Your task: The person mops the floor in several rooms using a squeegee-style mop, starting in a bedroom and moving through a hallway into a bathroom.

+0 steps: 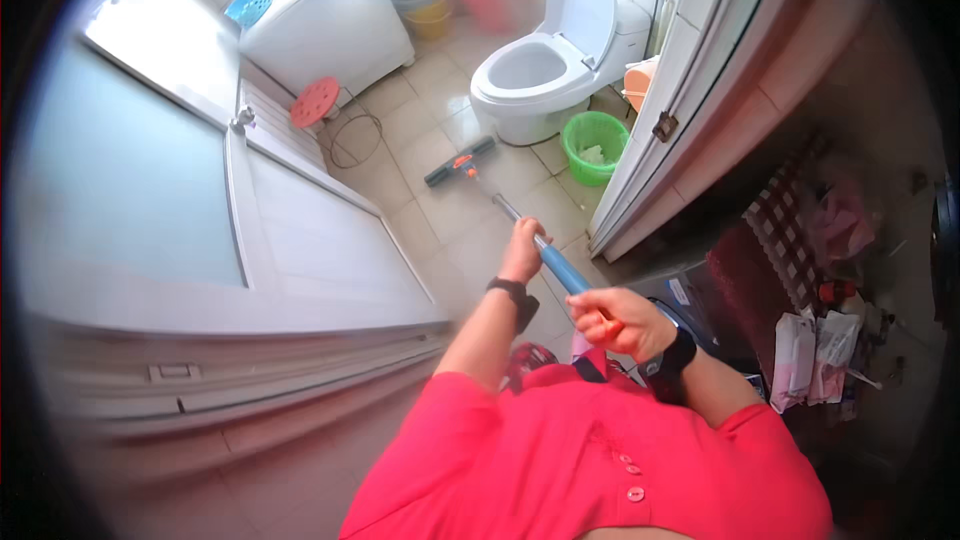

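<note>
A long-handled mop [564,268] slants away from me through the doorway. Its narrow dark grey head [443,174], with an orange joint, rests on the tiled bathroom floor [425,100]. My left hand [522,252] is wrapped round the handle where the metal pole meets the blue grip. Nearer my body, my right hand [622,322] is closed round the grip's upper end, where an orange part shows by the fingers. A dark band circles each of my wrists.
Beyond the mop head stands a white toilet [531,68] with its lid up; a green bin [590,152] is beside it. An open door [320,220] fills the left. A washing machine [330,25], red round stool [316,102] and loose hose [357,140] lie behind. Packages [795,355] sit right.
</note>
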The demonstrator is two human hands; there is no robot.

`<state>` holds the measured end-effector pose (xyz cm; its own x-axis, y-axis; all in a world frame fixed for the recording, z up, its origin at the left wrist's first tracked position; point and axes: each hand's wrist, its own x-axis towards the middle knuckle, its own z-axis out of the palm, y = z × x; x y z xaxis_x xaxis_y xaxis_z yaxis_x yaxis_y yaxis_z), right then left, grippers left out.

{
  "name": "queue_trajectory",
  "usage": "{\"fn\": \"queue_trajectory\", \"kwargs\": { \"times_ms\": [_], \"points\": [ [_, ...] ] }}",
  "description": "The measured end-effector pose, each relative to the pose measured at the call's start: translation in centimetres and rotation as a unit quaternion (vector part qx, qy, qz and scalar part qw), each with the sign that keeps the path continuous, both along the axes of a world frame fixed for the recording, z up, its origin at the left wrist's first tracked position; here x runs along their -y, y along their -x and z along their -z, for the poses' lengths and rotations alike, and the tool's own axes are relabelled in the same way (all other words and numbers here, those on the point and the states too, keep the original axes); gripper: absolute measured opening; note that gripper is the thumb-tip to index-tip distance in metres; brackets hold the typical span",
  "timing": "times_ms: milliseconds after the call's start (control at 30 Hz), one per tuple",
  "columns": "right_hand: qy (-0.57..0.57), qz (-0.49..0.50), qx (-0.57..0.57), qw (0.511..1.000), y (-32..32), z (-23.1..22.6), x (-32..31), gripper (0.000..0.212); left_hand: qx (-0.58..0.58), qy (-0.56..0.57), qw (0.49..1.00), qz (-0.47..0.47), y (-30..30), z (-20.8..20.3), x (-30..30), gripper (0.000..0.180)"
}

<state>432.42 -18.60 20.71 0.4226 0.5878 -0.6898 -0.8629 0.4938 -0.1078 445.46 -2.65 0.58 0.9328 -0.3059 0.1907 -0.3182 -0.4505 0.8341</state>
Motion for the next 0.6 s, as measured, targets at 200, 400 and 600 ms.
{"fn": "queue_trajectory", "kwargs": {
  "times_ms": [200,400,600],
  "points": [
    [0.013,0.096,-0.024,0.995,-12.1,-4.0,-4.3,0.017,0.023,0.012,0.998,0.054,-12.7,-3.7,-3.0,0.017],
    [-0.107,0.136,-0.030,0.985,-25.0,-3.1,-12.5,0.009,-0.064,0.081,0.992,0.069,-26.4,-1.7,-11.1,0.017],
    [0.000,0.145,-0.025,0.989,-36.5,-1.3,-20.7,0.013,0.024,0.007,0.997,0.079,-38.0,-3.9,-16.6,0.020]
  ]
}}
